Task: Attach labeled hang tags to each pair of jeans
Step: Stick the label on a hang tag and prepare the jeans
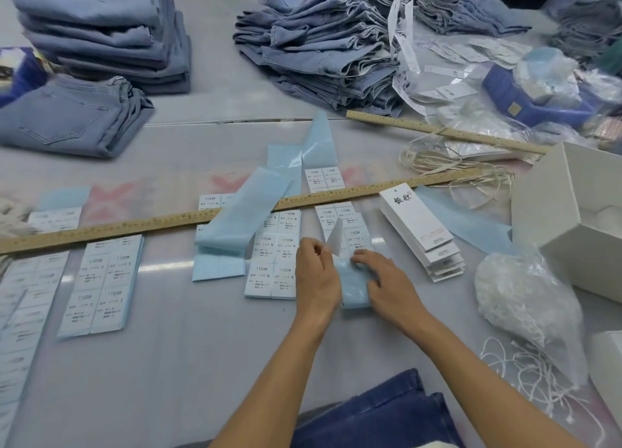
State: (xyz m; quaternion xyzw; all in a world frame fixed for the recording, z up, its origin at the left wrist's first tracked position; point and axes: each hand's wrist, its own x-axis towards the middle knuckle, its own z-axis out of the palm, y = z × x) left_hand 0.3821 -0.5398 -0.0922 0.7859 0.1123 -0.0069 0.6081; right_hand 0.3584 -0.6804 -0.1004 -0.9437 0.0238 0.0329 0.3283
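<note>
I look down at a grey bench (202,363) covered in paperwork for tagging jeans. My left hand (314,272) pinches the corner of a white sticker (336,240), lifting it so it curls upward off its pale blue backing strip (353,289). My right hand (380,279) lies over that strip, fingers curled, pinning it down; so both grips are closed, one on the sticker, one on the backing. Just left of my hands sits a sheet of size labels (274,259), each printed "1103#" with an "M" beneath; smaller print is too fine to read. Another label sheet (101,286) further left also reads "1103#". A long wooden ruler (134,223) crosses the bench above the sheets. Right of my hands, a fanned stack of white hang tags (420,232) shows black brush-style Chinese characters at the top. Folded light-blue jeans (104,26) are stacked at the far left, and a looser pile of jeans (323,50) lies at far centre, well apart from my hands. A white cardboard box (565,212) stands open at right.
</note>
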